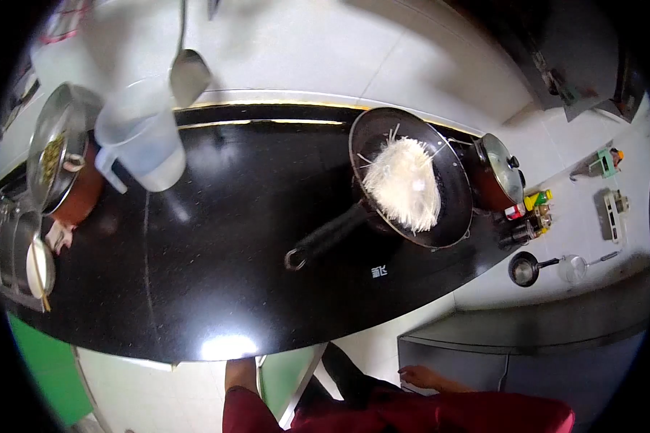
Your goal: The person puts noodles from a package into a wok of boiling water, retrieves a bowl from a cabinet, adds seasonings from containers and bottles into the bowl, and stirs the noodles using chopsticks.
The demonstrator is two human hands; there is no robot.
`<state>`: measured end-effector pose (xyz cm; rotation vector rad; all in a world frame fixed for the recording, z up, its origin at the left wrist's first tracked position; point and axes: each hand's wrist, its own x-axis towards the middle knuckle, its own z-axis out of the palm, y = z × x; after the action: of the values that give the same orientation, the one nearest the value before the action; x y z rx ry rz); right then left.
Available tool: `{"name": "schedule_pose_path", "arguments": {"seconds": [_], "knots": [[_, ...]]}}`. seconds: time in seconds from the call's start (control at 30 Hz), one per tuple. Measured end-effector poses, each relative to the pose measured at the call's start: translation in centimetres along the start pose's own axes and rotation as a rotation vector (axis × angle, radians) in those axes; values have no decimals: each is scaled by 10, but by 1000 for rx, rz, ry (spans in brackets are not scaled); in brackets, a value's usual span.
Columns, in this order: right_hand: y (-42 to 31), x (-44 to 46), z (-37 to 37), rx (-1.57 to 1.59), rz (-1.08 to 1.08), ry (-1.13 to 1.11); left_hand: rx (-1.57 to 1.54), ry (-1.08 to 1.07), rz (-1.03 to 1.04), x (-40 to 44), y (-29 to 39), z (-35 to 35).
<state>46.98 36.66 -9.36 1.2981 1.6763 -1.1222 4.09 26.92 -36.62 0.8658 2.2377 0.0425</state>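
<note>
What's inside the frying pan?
A heap of thin white strands, possibly noodles, sits in the frying pan. It covers the surface beneath, so anything under it can't be seen.

Kitchen, black countertop (217, 303), wok (453, 195) with noodles (404, 184), lidded pot (495, 173), hanging spatula (189, 76), bottles (538, 198)

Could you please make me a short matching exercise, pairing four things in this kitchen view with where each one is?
Things
1. Pale noodles
2. Plastic jug
3. Long-handled utensil
4. Right hand

Places
A. Hanging against the tiled wall
B. Near the dark red clothing, past the counter's front edge
C. Inside the black pan
D. Standing on the black counter, towards the left of the picture

Pairs: 1-C, 2-D, 3-A, 4-B.
</note>
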Motion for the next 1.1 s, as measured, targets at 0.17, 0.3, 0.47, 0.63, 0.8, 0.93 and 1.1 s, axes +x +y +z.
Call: {"name": "schedule_pose_path", "arguments": {"seconds": [0.17,0.3,0.47,0.63,0.8,0.93,1.1], "knots": [[8,1,-5,43,63,5,63,-13,-29,26,8,20],[26,18,-6,75,11,0,63,7,-68,27,8,25],[-5,28,-31,-27,-106,-40,38,69,-91,10,6,9],[-52,36,-59,-138,-284,-88,-16,301,-124,-33,-20,-31],[-126,21,-65,-319,-406,-146,19,169,-376,-125,-61,-123],[-173,22,-45,-454,-666,-257,-93,369,-545,-154,-109,-132],[-230,5,0,-534,-913,-304,59,712,-490,-152,-116,-119]]}}
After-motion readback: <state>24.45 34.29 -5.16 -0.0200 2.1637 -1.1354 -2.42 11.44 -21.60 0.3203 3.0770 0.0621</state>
